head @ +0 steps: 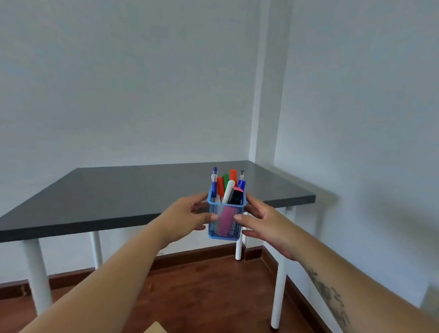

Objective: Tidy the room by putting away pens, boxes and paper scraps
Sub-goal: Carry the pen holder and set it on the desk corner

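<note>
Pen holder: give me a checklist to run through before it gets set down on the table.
1. Grip: left hand and right hand clasp the blue mesh pen holder from both sides: ok.
2. Holder upright: ok.
3. Pens and markers all inside, none slipping out: ok.
4. Landing spot on the dark table bare: ok.
5. Holder already over the tabletop rather than short of its front edge: cannot tell.
6. Holder's underside free of anything stuck to it: cannot tell.

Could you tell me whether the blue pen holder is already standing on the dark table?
No, both the left hand and the right hand hold the blue pen holder in the air, in front of the dark table.
</note>
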Available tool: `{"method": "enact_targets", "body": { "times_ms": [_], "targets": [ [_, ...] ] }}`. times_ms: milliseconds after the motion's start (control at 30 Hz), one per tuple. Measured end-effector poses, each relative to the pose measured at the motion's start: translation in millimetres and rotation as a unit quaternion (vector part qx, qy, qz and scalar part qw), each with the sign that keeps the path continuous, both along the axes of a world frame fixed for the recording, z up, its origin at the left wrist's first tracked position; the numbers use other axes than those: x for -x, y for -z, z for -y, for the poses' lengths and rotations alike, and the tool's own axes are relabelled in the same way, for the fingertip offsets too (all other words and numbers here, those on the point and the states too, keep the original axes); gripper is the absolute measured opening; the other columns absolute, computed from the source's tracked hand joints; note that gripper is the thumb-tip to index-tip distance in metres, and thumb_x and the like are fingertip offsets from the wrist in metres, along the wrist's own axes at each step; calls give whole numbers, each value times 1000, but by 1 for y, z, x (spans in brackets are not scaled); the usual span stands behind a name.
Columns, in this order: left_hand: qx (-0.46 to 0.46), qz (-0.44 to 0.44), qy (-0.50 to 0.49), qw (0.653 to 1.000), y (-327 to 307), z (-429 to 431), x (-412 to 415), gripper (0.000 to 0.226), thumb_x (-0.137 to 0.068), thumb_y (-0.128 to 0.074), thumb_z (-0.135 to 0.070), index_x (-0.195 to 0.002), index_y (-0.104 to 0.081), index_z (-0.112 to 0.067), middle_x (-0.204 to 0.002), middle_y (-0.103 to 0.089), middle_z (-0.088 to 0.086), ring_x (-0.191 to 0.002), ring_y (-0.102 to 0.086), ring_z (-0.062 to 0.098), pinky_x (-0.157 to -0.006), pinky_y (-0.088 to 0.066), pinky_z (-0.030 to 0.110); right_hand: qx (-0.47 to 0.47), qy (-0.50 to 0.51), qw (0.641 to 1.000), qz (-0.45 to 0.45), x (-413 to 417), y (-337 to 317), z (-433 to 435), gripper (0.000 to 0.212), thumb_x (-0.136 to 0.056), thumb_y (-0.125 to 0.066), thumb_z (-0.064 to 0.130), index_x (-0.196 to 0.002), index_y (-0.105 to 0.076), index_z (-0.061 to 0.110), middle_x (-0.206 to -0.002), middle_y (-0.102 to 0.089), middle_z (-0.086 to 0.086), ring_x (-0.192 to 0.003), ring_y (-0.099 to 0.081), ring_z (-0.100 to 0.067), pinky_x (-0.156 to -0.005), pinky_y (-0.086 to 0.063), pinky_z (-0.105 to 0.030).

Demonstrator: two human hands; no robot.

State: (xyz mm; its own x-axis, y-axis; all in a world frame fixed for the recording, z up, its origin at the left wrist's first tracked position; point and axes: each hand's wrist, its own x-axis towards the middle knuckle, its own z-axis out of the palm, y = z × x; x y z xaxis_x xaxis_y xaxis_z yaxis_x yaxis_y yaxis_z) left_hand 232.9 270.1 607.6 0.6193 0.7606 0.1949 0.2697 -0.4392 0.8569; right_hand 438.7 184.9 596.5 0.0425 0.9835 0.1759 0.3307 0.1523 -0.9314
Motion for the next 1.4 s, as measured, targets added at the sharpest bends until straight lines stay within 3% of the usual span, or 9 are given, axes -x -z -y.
{"method": "enact_targets", "body": {
  "times_ms": [200,333,533,633,733,800,967,1133,1400],
  "targets": [
    [-17,46,-18,999,1,-95,-68,33,-95,-59,-22,-120,-52,-41,-121,-56,-16,-101,-59,5,-63,-52,11,-28,32,999,-11,-50,0,-109,57,-95,-59,29,-143,-36,47,-148,-45,11,-125,-55,-19,-97,-53,-43],
    [-29,57,-18,998,0,-141,-98,37,-97,-55,-19,-132,-51,-30,-134,-56,-4,-111,-57,12,-71,-54,15,-43,63,997,-7,-71,-2,-152,48,-97,-54,28,-141,-40,41,-143,-50,9,-124,-55,-17,-98,-52,-39],
    [10,50,-14,999,27,-217,-143,26,-98,-54,-21,-120,-58,-34,-132,-59,-4,-118,-58,17,-91,-56,31,-8,104,995,-11,-103,26,-220,42,-99,-51,26,-137,-44,40,-140,-53,9,-124,-54,-16,-97,-52,-37],
    [35,43,-12,998,38,-244,-166,40,-99,-52,-20,-137,-51,-31,-138,-56,-5,-122,-57,19,-97,-54,39,-4,124,992,-29,-117,34,-242,39,-100,-48,21,-135,-46,39,-128,-57,15,-120,-56,-11,-100,-50,-35],
    [30,-14,3,999,51,-270,-177,48,-100,-48,-25,-147,-38,-34,-144,-51,-6,-131,-50,18,-108,-44,43,2,155,988,10,-126,38,-258,46,-97,-56,21,-137,-43,39,-123,-53,19,-120,-53,-6,-100,-46,-28],
    [-28,-117,-14,993,55,-296,-177,50,-101,-45,-32,-149,-35,-35,-150,-45,-4,-138,-42,17,-116,-33,38,7,166,986,11,-128,41,-272,60,-86,-71,24,-135,-39,41,-120,-51,25,-114,-54,0,-93,-47,-19],
    [-139,-395,-77,905,64,-342,-163,61,-99,-26,-56,-155,-15,-33,-163,-11,-8,-151,-8,17,-122,-6,41,-26,250,968,-12,-119,55,-315,90,-58,-90,39,-133,-39,35,-122,-53,16,-112,-56,-5,-93,-54,-29],
    [-157,-430,-130,880,71,-381,-184,69,-91,-11,-70,-154,-2,-41,-164,0,-12,-151,1,17,-122,-1,46,-25,285,958,28,-143,58,-359,83,-56,-86,47,-127,-42,37,-117,-57,18,-107,-58,-4,-88,-54,-30],
    [-145,-440,-169,870,74,-455,-227,76,-86,-10,-76,-154,-5,-41,-164,-2,-12,-151,0,20,-121,-3,47,-8,299,952,58,-211,60,-437,63,-62,-81,52,-114,-47,38,-106,-62,15,-93,-62,-7,-78,-55,-30]
  ]
}}
